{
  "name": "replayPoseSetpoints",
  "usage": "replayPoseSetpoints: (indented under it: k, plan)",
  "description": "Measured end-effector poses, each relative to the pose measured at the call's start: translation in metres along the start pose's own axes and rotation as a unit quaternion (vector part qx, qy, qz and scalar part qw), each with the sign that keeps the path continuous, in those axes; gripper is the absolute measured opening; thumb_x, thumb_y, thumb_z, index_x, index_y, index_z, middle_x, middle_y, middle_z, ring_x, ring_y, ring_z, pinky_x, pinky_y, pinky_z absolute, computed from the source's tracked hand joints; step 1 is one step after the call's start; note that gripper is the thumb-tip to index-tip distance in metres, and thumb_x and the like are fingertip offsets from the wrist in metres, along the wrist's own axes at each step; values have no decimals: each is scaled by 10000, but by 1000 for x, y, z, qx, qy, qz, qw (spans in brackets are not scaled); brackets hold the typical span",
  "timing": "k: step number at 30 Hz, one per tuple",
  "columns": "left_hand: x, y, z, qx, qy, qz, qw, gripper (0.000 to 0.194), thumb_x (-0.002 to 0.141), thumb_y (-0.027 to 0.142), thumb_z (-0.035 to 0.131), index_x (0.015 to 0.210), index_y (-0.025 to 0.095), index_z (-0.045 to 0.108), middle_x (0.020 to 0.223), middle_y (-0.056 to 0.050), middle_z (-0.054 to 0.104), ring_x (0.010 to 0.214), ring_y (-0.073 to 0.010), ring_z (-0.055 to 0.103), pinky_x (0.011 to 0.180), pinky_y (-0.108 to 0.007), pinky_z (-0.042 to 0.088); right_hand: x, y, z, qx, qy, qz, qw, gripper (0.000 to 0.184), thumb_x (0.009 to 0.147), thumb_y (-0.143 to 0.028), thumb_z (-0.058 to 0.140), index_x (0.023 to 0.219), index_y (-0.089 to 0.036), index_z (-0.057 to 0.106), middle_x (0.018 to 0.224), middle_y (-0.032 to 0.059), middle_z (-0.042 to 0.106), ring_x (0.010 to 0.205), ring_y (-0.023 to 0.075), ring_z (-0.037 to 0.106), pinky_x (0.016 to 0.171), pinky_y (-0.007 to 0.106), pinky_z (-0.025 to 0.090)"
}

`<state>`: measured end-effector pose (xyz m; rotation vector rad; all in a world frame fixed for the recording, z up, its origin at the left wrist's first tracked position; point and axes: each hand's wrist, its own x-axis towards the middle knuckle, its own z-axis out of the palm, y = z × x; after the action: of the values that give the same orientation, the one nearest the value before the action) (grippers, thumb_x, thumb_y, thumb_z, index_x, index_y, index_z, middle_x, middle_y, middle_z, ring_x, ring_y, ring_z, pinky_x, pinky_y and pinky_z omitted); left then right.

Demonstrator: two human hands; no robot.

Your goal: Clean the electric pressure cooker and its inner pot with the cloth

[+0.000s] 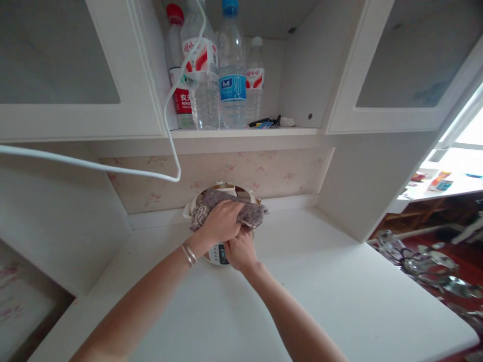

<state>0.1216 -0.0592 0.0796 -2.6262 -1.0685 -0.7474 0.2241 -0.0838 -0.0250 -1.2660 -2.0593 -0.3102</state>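
Observation:
A grey-brown patterned cloth (253, 215) is draped over the top of a small white kitchen cooker (218, 255) with a brown-toned lid (245, 194). My left hand (219, 221), with bracelets on its wrist, presses on the cloth, its fingers closed over it. Just below and touching it is my right hand (240, 249), at the front of the cooker beside the control panel. The right fingers are curled in by the cloth's lower edge; what they grip is hidden. Both hands cover much of the cooker's front.
The cooker stands at the back of a white counter (302, 281), against a floral wall (271, 171). Overhead, an open shelf (294, 132) holds several plastic bottles (232, 85) and small odds and ends (269, 122). A white cable (113, 169) hangs in front. Shiny metal items (433, 266) lie beyond the right edge.

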Motion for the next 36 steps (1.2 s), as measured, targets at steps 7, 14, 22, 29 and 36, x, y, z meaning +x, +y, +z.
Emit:
replayPoseSetpoints:
  k: [7, 14, 22, 29, 36]
  plan:
    - [-66, -77, 14, -19, 118, -215, 969, 540, 758, 151, 487, 1298, 163, 463, 1322, -102, 543, 1249, -239, 474, 1096, -419, 316, 7, -9, 8, 46, 107, 7, 993, 355, 903, -209, 428, 1243, -184, 528, 1285, 93, 539, 1302, 244, 346, 1130, 507, 133]
    - [-12, -158, 8, -234, 102, -372, 893, 456, 881, 418, 425, 1225, 159, 574, 1225, -84, 625, 1131, -226, 575, 979, -323, 414, 10, -14, 26, 59, 182, 22, 981, 367, 885, -175, 446, 1244, -173, 523, 1308, 83, 533, 1308, 223, 357, 1137, 505, 136]
    - [104, -133, -2, -149, -91, -201, 964, 453, 906, 383, 362, 1163, 117, 623, 1127, -123, 670, 1020, -227, 620, 901, -305, 441, 10, -11, 30, 41, 191, 13, 981, 366, 880, -198, 459, 1240, -178, 527, 1310, 82, 536, 1304, 240, 364, 1132, 522, 149]
    - [148, -29, 28, -90, -270, -14, 959, 434, 799, 492, 506, 1007, 170, 709, 1064, -119, 695, 949, -231, 635, 800, -272, 449, 10, -8, 31, 24, 186, 4, 982, 372, 867, -207, 470, 1233, -183, 530, 1300, 80, 543, 1307, 240, 362, 1135, 515, 153]
    - [155, -32, 49, 16, -268, -66, 961, 411, 806, 449, 508, 1069, 192, 691, 1125, -151, 667, 1047, -279, 599, 934, -379, 392, 9, -7, 27, 25, 174, -3, 984, 387, 867, -213, 477, 1250, -183, 520, 1304, 73, 542, 1310, 230, 359, 1139, 504, 154]
